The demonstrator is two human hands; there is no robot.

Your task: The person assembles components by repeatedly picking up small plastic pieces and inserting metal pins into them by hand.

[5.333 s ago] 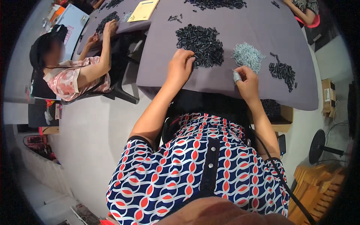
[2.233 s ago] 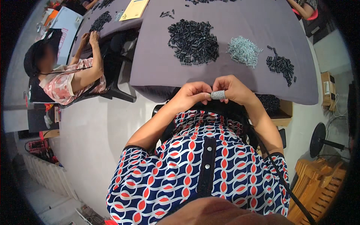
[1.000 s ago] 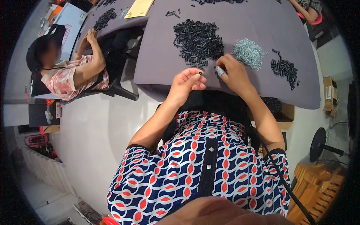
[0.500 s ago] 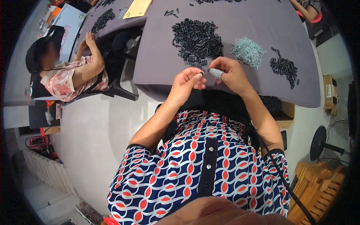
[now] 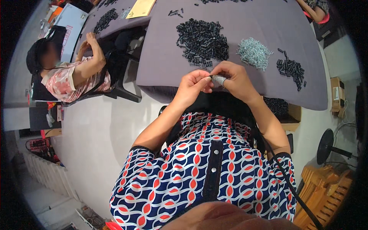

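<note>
My left hand [image 5: 191, 87] is closed in a pinch on a small black piece [image 5: 210, 76], just off the table's near edge. My right hand [image 5: 237, 79] meets it there, thumb and fingers bent together at the piece. Whatever sits between the right fingertips is too small and covered to make out. A grey wrap [image 5: 219, 80] covers one right finger. Beyond my hands lies a large heap of short black tube-like parts [image 5: 201, 42]. To its right are a pile of small silvery screws [image 5: 253, 54] and a smaller pile of similar black parts [image 5: 290, 71].
A grey cloth covers the table [image 5: 161, 57]. A person [image 5: 73, 73] sits at the left, hands by another black pile [image 5: 105, 21]. Near a yellow pad [image 5: 141, 8] lie a few loose parts [image 5: 176, 13]. An open box [image 5: 293, 115] stands below the table's near edge.
My hands have come together. The right hand has moved left, and its fingertips now meet the black piece in my left fingers. The piles look the same.
</note>
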